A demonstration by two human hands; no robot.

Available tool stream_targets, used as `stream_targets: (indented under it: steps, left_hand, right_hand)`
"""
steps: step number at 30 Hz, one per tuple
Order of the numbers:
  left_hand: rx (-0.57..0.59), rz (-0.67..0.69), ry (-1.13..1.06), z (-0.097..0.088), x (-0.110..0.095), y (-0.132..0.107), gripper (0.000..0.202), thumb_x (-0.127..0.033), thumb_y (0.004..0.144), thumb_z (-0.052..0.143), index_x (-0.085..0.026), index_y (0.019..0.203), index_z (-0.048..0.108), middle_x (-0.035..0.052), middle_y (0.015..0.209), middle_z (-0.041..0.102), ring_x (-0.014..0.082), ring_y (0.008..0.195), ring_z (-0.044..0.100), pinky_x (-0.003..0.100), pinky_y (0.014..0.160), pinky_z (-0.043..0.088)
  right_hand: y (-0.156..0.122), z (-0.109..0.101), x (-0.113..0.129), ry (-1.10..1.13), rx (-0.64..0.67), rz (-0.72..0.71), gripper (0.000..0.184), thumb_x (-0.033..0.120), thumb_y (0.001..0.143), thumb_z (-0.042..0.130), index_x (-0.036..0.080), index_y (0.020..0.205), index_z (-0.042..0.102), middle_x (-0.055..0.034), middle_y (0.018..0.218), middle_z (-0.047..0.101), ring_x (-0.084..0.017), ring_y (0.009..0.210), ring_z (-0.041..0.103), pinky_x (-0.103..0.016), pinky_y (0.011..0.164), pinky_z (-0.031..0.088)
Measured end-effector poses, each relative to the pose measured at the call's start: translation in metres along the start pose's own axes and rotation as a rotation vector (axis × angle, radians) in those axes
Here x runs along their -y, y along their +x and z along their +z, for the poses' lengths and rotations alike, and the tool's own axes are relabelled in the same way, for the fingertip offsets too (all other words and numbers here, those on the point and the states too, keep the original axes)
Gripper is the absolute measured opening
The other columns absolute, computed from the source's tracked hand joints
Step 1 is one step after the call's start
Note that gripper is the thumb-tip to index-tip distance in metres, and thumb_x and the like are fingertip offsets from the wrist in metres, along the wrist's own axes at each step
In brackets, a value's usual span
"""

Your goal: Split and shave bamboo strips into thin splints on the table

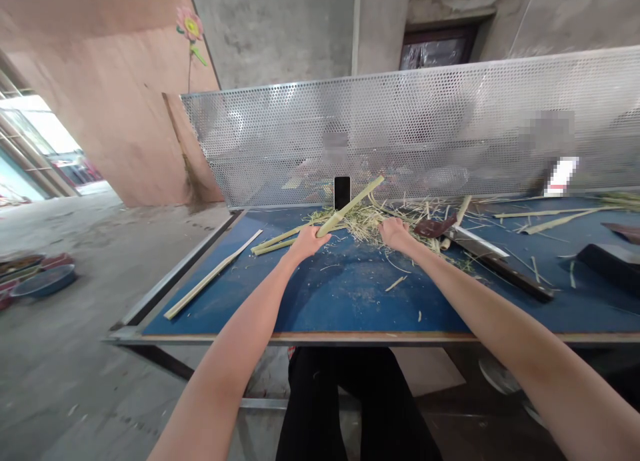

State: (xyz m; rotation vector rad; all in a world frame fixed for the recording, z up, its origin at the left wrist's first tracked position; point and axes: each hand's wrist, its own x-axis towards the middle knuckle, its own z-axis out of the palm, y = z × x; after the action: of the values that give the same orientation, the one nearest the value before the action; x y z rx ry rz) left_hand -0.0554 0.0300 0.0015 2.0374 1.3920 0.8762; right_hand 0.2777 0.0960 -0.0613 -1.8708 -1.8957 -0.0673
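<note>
My left hand [306, 242] is closed around the lower end of a pale green bamboo strip [356, 202], which slants up and away to the right above the table. To the right, my right hand [394, 233] is closed at the edge of a heap of thin bamboo shavings [364, 225]. Whatever its fingers hold, if anything, is hidden. Beyond that hand are a crumpled dark brown piece [435, 228] and a long dark knife-like tool [517, 277] with a pale straight edge. More bamboo strips [275, 245] lie beside my left hand.
A single split strip [215, 274] lies on the blue tabletop [330, 307] at left. A phone [342, 193] stands against the perforated metal screen [280, 141] behind the shavings. At right are further strips [565, 217] and a black object [607, 264]. Basins [45, 281] sit on the floor.
</note>
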Motion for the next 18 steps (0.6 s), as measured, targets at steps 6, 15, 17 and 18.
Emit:
stream_targets:
  steps: [6,15,17,18]
  left_hand:
    - [-0.004,0.013,0.007,0.001,0.003,0.001,0.036,-0.042,0.093,0.071,-0.022,0.07,0.052,-0.003,0.056,0.049,0.01,0.045,0.045,0.027,0.048,0.032]
    - [0.028,-0.013,-0.003,-0.001,0.002,0.0,0.036,-0.043,0.094,0.071,-0.022,0.072,0.051,-0.0026,0.058,0.049,0.0106,0.045,0.046,0.027,0.047,0.035]
    - [0.028,-0.011,0.001,-0.001,0.002,0.0,0.037,-0.043,0.094,0.071,-0.022,0.071,0.051,-0.0024,0.058,0.048,0.0104,0.045,0.046,0.027,0.047,0.034]
    - [0.027,-0.009,0.002,-0.001,0.002,-0.001,0.037,-0.043,0.094,0.071,-0.023,0.071,0.051,-0.0024,0.058,0.048,0.0105,0.046,0.046,0.028,0.047,0.034]
  right_hand:
    - [-0.005,-0.02,0.001,0.401,-0.112,0.056,0.034,0.042,0.111,0.038,0.017,0.122,0.058,-0.0178,0.097,0.075,-0.03,0.087,0.07,-0.042,0.086,0.052]
    - [-0.009,-0.031,0.005,0.368,-0.233,0.028,0.041,0.039,0.109,0.036,0.014,0.127,0.063,-0.0168,0.087,0.074,-0.026,0.073,0.064,-0.035,0.073,0.047]
    - [-0.009,-0.032,0.006,0.321,-0.223,0.01,0.042,0.041,0.109,0.038,0.014,0.119,0.068,-0.0186,0.089,0.075,-0.027,0.075,0.064,-0.036,0.075,0.046]
    - [-0.009,-0.032,0.007,0.31,-0.209,0.004,0.043,0.043,0.109,0.038,0.015,0.114,0.07,-0.0189,0.09,0.076,-0.027,0.076,0.065,-0.036,0.076,0.047]
